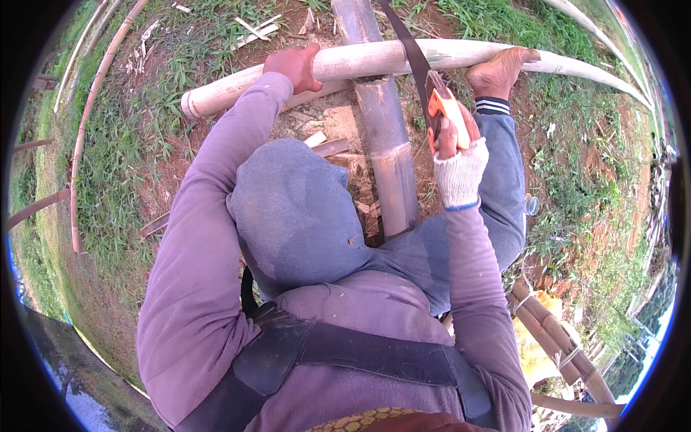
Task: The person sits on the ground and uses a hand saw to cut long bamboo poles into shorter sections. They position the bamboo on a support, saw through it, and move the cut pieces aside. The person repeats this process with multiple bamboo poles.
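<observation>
My left hand (pixel 294 68), bare, is wrapped around a pale bamboo pole (pixel 360 60) laid crosswise over a thicker, darker log (pixel 389 155), holding it between the pole's cut left end and the log's left edge. In my right hand (pixel 461 155), its fingers closed around the orange handle (pixel 450 115), is a saw (pixel 412 54); its dark blade crosses the pole just beyond the log's right edge. Whether the teeth have bitten into the bamboo, I cannot tell. A white knitted glove (pixel 464 176), trimmed in blue at the wrist, covers the palm and leaves my fingers bare.

My bare right foot (pixel 497 70) rests on the pole farther along, toward its thinner right end, below a striped cuff (pixel 493 106). The log runs from the far side down to its near end beside my right leg (pixel 497 187). Pale sawdust (pixel 338 119) covers the soil along the log's left edge, and split scraps (pixel 257 32) lie in the grass (pixel 191 57) beyond my left hand. Behind my right elbow, tied bamboo lengths (pixel 554 335) lie against a yellow sack (pixel 531 353).
</observation>
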The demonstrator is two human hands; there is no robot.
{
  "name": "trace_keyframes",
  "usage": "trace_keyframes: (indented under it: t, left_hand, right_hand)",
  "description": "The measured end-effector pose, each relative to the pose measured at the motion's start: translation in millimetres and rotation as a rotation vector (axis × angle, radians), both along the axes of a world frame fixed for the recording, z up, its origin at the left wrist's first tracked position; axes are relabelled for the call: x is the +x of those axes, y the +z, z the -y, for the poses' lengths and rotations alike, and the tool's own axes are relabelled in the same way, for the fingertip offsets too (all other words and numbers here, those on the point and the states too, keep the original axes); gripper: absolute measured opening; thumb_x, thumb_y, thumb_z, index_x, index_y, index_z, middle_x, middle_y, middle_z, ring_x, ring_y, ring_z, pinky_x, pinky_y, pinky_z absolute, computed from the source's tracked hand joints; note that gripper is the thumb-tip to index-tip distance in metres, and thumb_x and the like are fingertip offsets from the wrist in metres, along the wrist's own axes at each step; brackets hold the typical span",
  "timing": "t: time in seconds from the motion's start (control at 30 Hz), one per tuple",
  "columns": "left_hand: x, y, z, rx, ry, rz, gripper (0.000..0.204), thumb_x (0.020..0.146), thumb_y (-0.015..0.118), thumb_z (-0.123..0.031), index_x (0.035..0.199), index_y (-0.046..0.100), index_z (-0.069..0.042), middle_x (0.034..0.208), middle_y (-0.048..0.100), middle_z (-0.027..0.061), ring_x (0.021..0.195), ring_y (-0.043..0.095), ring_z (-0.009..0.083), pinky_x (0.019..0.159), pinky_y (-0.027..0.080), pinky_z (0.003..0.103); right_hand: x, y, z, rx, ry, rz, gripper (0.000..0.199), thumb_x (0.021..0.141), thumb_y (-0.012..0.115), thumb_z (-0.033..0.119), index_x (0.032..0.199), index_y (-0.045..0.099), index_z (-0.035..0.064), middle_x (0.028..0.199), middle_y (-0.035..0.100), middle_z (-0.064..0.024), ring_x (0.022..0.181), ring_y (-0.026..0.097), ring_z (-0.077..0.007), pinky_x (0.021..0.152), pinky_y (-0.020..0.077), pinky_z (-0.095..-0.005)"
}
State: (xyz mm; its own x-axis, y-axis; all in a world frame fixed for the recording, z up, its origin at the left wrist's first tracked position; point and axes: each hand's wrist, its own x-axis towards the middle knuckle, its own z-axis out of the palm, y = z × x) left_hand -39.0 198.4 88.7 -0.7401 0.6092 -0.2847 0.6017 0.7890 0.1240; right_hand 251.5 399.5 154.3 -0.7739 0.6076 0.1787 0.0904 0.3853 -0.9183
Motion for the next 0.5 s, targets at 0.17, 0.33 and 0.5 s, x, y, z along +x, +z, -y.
trace_keyframes:
  t: [0.17,0.33,0.5]
  left_hand:
    - [-2.4,-7.5,-10.4,0.052,-0.046,0.007,0.076,0.077,0.090,-0.046,0.139,0.057,-0.017,0.127,0.073,0.0165,0.115,0.072,0.0411,0.100,0.057,0.052]
    - [8.7,-13.4,-17.8,0.028,-0.069,0.004,0.075,0.080,0.091,-0.048,0.139,0.057,-0.016,0.125,0.074,0.0163,0.117,0.072,0.0392,0.101,0.058,0.051]
    - [-6.1,9.3,3.1,0.018,-0.007,-0.019,0.075,0.079,0.091,-0.048,0.139,0.057,-0.017,0.122,0.075,0.0161,0.116,0.073,0.0394,0.100,0.058,0.051]
  right_hand:
    - [127.8,-7.1,22.2,-0.009,-0.043,0.079,0.061,0.107,0.064,0.037,0.149,0.054,-0.0064,0.135,0.068,-0.0209,0.119,0.070,-0.0277,0.097,0.0582,-0.0365]
    - [-30.5,-10.5,-14.3,0.205,-0.071,0.034,0.039,0.107,0.067,0.022,0.136,0.066,-0.0048,0.109,0.076,-0.0142,0.092,0.071,-0.0166,0.080,0.0570,-0.0316]
    - [-6.4,-6.2,-0.2,-0.069,-0.002,-0.008,0.039,0.108,0.066,0.018,0.140,0.064,-0.0029,0.109,0.075,-0.0130,0.097,0.069,-0.0135,0.081,0.0565,-0.0281]
